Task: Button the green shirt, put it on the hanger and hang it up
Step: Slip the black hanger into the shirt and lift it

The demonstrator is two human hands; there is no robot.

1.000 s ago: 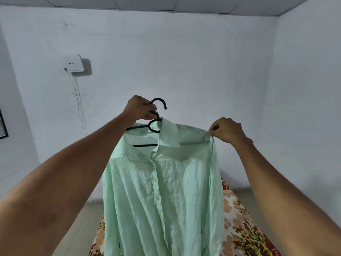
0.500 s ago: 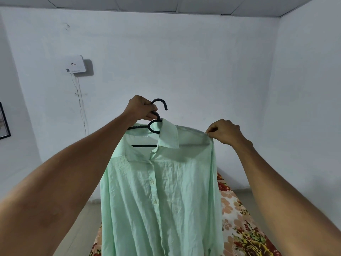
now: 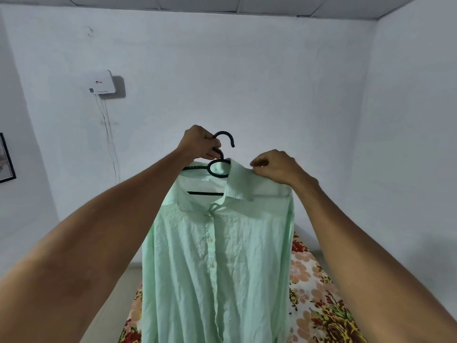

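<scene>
The pale green shirt [image 3: 217, 263] hangs buttoned down its front on a black hanger [image 3: 223, 142], held up in the air before me. My left hand [image 3: 200, 142] grips the hanger's neck just below the hook. My right hand [image 3: 274, 167] pinches the shirt's fabric at the top, right beside the collar. The hanger's left arm and its crossbar show through the open collar; its right arm is hidden under the cloth.
A bed with a floral sheet [image 3: 314, 293] lies below and behind the shirt. A white box [image 3: 102, 82] with thin cables is fixed to the far wall at left. A dark picture frame [image 3: 6, 157] hangs at the left edge.
My right hand has moved left from the shirt's right shoulder to the fabric beside the collar. The left hand keeps its grip on the hanger.
</scene>
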